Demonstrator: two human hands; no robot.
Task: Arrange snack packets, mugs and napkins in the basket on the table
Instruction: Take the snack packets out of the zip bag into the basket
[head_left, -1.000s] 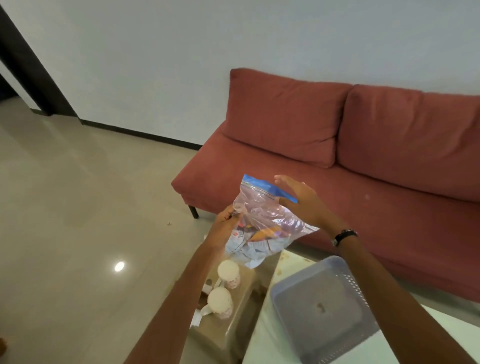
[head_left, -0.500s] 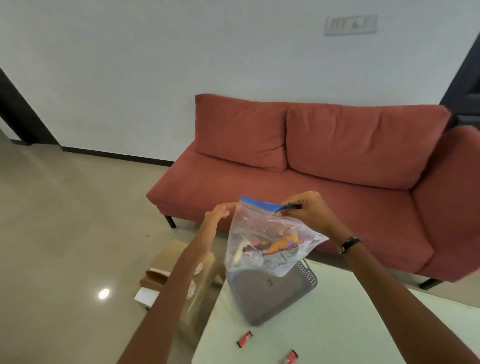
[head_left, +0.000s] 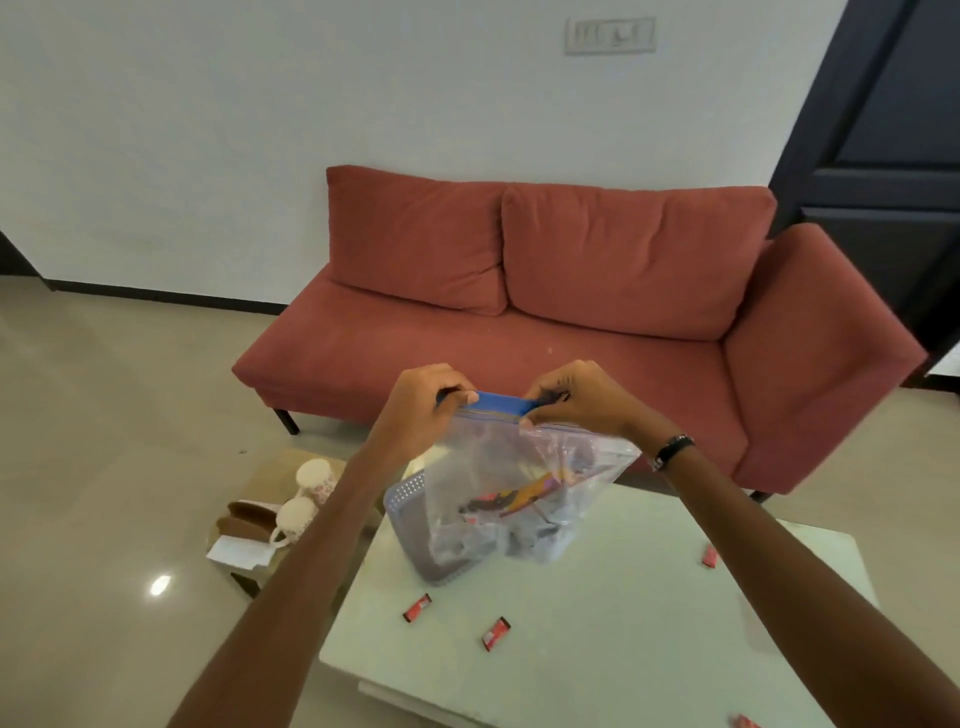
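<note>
A: What are the hands doing?

B: The left hand and right hand are both pinching the blue zip strip of a clear plastic bag, fingers curled tight around its two ends. The bag is hanging in the air over the grey perforated plastic basket, which is sitting on the white table.

A: And what is inside it?

B: Colourful snack packets, too blurred to tell apart. Three small red wrapped packets are lying on the table near the basket. Two white floral mugs are resting on a cardboard box on the floor, left of the table
</note>
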